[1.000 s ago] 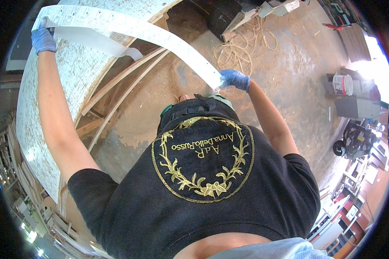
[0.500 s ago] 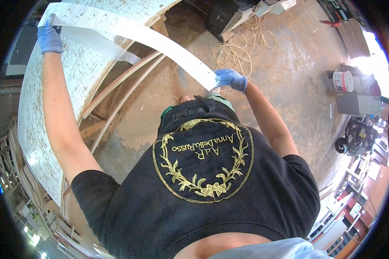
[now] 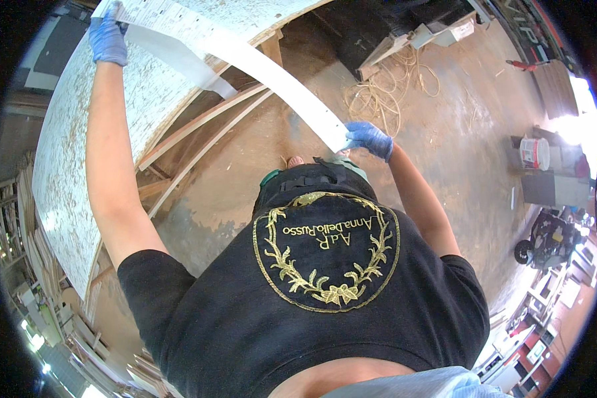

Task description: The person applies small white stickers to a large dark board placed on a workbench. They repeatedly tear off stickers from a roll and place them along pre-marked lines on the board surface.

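Note:
A long white printed strip (image 3: 272, 71), which looks like paper, stretches between my two blue-gloved hands. My left hand (image 3: 108, 40) is closed on its far left end, over a large whitish, speckled board (image 3: 113, 113). At its near right end, my right hand (image 3: 371, 139) pinches a corner close to my waist. The strip bows down from the board toward me, with small dark marks along its far part. Below it, a second pale, see-through-looking length (image 3: 172, 58) crosses the board and hangs past its edge; I cannot tell if it belongs to the same strip.
Wooden battens (image 3: 202, 126) slant out beneath the board's edge. A tangled cord (image 3: 395, 93) lies on the dusty floor ahead. To the right are a white bucket (image 3: 534, 153), grey boxes (image 3: 557, 189) and a dark wheeled machine (image 3: 547, 239). Stacked timber stands at left.
The whole view has shifted slightly, so the board, floor and hands sit further right in it. Both hands keep their hold on the strip.

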Tool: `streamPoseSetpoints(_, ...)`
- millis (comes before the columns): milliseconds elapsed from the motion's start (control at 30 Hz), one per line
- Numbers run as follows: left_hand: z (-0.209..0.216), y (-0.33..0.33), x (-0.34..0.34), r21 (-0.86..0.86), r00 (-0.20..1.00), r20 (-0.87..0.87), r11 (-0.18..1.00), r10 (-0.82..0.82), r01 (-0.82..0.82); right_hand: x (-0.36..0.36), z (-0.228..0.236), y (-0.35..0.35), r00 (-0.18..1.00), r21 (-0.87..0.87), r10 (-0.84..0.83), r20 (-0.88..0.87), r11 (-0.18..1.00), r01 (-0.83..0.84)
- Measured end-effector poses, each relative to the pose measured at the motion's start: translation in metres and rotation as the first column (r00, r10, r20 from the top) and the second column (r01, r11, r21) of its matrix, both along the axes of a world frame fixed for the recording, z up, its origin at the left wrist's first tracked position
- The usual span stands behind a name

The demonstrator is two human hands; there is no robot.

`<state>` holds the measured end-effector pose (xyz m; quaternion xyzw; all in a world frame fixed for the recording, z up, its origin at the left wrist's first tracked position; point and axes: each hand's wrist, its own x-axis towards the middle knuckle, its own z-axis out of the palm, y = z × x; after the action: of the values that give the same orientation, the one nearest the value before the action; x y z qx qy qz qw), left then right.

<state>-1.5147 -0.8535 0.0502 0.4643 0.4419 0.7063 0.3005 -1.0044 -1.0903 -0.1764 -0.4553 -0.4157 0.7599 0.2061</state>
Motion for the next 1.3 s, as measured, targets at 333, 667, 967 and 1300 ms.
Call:
streamPoseSetpoints(333, 0.024, -0.033, 0.017, -0.008, 0.993, -0.076, 0.995, 0.096, -0.097, 0.004, -0.015, -0.002, 1.000, 0.005, 0.008, -0.022, 1.000, -0.008)
streamPoseSetpoints(667, -0.008, -0.002, -0.009, 0.021, 0.999, -0.052, 1.000, -0.016, 0.017, 0.003, -0.008, -0.009, 0.999, -0.066, -0.019, -0.029, 0.998, 0.017)
streamPoseSetpoints(967, -0.005, -0.013, -0.002, -0.053, 0.999, -0.010, 0.998, 0.033, -0.034, 0.012, -0.031, -0.013, 1.000, -0.026, 0.026, 0.009, 0.999, -0.025)
streamPoseSetpoints(1300, 0.003, -0.028, 0.031, -0.028, 0.997, 0.070, 0.999, -0.021, 0.023, 0.029, -0.055, -0.021, 0.975, 0.073, 0.077, 0.207, 0.993, -0.094)
